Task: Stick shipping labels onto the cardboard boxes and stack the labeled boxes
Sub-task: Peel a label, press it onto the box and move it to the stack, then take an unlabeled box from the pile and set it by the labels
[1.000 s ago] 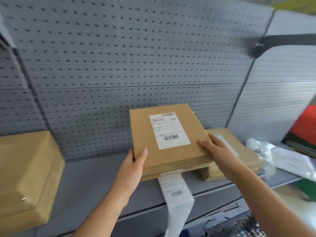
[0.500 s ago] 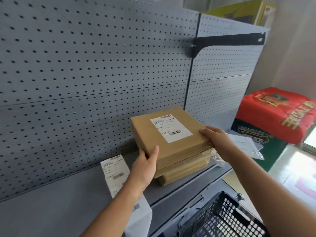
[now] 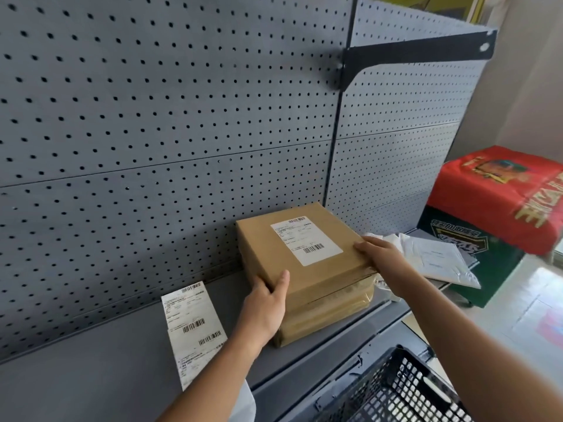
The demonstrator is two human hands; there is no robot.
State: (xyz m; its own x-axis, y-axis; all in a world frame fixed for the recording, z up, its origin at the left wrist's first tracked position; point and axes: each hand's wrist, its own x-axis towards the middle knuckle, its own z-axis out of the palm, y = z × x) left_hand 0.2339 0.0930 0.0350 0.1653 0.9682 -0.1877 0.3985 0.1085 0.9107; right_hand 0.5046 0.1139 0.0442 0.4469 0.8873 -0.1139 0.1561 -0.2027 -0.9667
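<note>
On the far left of the grey shelf [image 3: 91,376] lies my strip of shipping labels [image 3: 195,330], flat, with its end hanging over the front edge. Next comes my left hand [image 3: 265,309], wrapped round the near left corner of the top box [image 3: 304,257], thumb on the lid and fingers down the side. That box has its label [image 3: 306,240] stuck on and sits on another brown box [image 3: 326,312]. My right hand [image 3: 380,254] presses the right edge, fingers flat on top. So both hands hold the same box between them, not too tight. I think the job now is to line it up: I should nudge it until its edges sit right over the box below, then let go softly so it does not slide. Past my right hand lie some white plastic mailers [image 3: 435,260], and a black basket [image 3: 405,388] is down in front
</note>
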